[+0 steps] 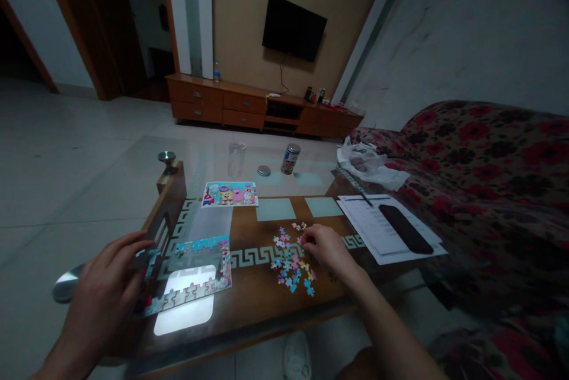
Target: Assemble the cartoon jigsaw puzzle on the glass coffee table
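My left hand (109,294) rests with fingers curled against the left edge of a partly built jigsaw frame (191,270) on the glass-topped coffee table (258,303). My right hand (322,245) reaches into a pile of loose colourful puzzle pieces (291,264), its fingers pinched over pieces near the pile's top. Whether a piece sits between those fingers is hidden. A cartoon reference picture (230,194) lies farther back on the table.
A clear glass (236,159), a round lid (264,171) and a tin can (290,158) stand at the table's far side. Papers with a dark flat object (404,228) lie at right, beside a floral sofa (489,190). A white plastic bag (368,163) sits behind.
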Demonstrator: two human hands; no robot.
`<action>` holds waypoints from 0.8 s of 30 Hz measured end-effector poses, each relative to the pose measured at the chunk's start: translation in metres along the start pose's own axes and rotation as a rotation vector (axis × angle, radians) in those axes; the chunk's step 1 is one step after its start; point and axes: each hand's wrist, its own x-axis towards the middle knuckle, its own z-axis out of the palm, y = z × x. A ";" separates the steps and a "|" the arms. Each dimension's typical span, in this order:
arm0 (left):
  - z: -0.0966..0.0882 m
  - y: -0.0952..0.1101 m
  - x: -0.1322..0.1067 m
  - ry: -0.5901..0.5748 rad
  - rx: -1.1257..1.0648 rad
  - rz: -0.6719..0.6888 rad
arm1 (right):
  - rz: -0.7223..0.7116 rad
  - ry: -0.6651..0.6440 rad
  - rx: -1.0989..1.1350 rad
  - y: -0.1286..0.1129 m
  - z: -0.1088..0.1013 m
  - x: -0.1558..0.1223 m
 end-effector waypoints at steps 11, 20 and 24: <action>0.010 -0.010 -0.004 -0.008 0.033 0.053 | -0.029 -0.019 -0.075 -0.032 0.022 -0.003; 0.010 -0.010 -0.005 -0.008 0.026 0.059 | -0.112 -0.035 0.017 -0.021 0.019 0.003; 0.009 -0.008 -0.005 -0.019 0.040 0.046 | -0.076 0.016 -0.017 -0.008 0.009 0.003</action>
